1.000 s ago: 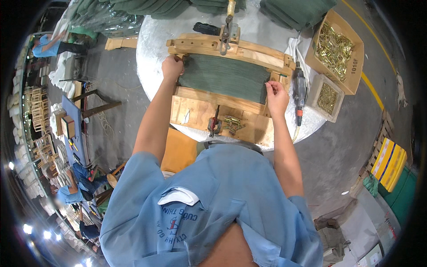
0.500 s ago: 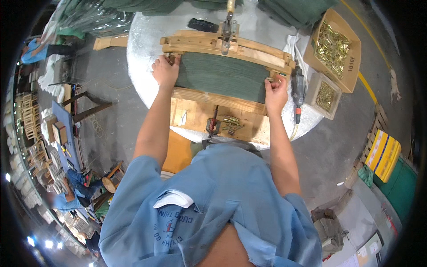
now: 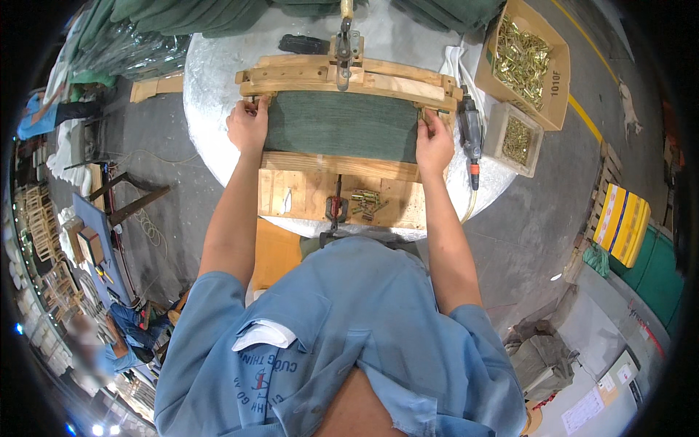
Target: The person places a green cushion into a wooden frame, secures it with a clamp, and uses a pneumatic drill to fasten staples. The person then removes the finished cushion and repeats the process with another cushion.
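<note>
A dark green, fine-grained panel [image 3: 338, 125] lies in a wooden jig, between a curved far rail [image 3: 408, 84] and a straight near rail [image 3: 349, 167]. My left hand [image 3: 248, 126] is closed in a pinch at the panel's far left corner. At the far right corner my right hand [image 3: 435, 144] also pinches, thumb and fingers close together. Small fittings sit by the fingertips of both hands, too small and covered to name. Over the middle of the far rail stands a metal toggle clamp [image 3: 344, 54]. Several brass-coloured metal fittings [image 3: 366, 204] lie on the jig's near board [image 3: 397, 197].
A power screwdriver [image 3: 471, 135] lies right of the jig. Beyond it are a carton [image 3: 557, 95] of brass-coloured fittings and a plastic bin [image 3: 534, 154] of small screws. A red-and-black clamp [image 3: 336, 208] grips the near board. Green cloth [image 3: 196, 16] is piled at the far side.
The whole view has shifted, so the jig appears further left and slightly higher. Both hands stay at the panel's far corners, with the right fingertips a little closer to the far rail.
</note>
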`<action>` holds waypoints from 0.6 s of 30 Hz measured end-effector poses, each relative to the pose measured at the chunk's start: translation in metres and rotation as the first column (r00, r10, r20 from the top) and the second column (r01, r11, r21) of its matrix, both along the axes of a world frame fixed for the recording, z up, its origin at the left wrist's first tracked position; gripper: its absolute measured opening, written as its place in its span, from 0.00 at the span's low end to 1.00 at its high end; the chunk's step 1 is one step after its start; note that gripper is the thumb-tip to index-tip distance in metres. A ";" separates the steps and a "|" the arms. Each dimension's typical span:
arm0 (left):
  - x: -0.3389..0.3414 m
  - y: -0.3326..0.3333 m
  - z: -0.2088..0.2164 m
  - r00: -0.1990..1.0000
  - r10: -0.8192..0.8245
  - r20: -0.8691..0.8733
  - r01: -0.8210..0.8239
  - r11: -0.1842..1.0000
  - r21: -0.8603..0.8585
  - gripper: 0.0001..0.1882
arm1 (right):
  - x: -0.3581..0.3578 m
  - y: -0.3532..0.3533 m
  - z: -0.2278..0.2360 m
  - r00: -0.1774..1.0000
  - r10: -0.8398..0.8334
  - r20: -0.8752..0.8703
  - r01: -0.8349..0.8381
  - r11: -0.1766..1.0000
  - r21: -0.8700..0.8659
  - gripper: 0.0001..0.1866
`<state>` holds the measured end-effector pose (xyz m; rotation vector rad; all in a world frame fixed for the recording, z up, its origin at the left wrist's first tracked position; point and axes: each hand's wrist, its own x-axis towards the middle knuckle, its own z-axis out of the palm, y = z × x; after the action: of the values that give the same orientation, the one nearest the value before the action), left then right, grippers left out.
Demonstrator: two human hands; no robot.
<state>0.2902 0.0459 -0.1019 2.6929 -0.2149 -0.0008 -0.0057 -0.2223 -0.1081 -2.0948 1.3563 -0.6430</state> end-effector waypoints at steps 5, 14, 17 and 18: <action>0.000 -0.003 0.001 0.999 0.031 0.013 -0.031 0.999 -0.026 0.23 | 0.001 0.002 -0.001 0.999 -0.028 -0.016 0.029 0.999 0.020 0.09; 0.004 -0.001 -0.004 0.995 0.090 -0.047 -0.093 0.993 -0.068 0.20 | 0.012 -0.001 0.008 0.987 -0.035 -0.156 0.031 0.999 -0.030 0.07; 0.006 0.004 -0.012 0.996 0.069 0.055 -0.065 0.996 -0.058 0.19 | 0.014 -0.001 0.014 0.986 -0.015 -0.166 0.012 1.000 -0.015 0.07; 0.006 0.004 -0.013 0.996 0.063 0.064 -0.060 0.997 -0.054 0.19 | 0.010 -0.001 0.011 0.999 -0.026 -0.047 0.029 0.998 0.058 0.07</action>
<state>0.2960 0.0503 -0.1153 2.6490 -0.1502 0.1108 0.0045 -0.2229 -0.0973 -2.0595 1.4150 -0.5627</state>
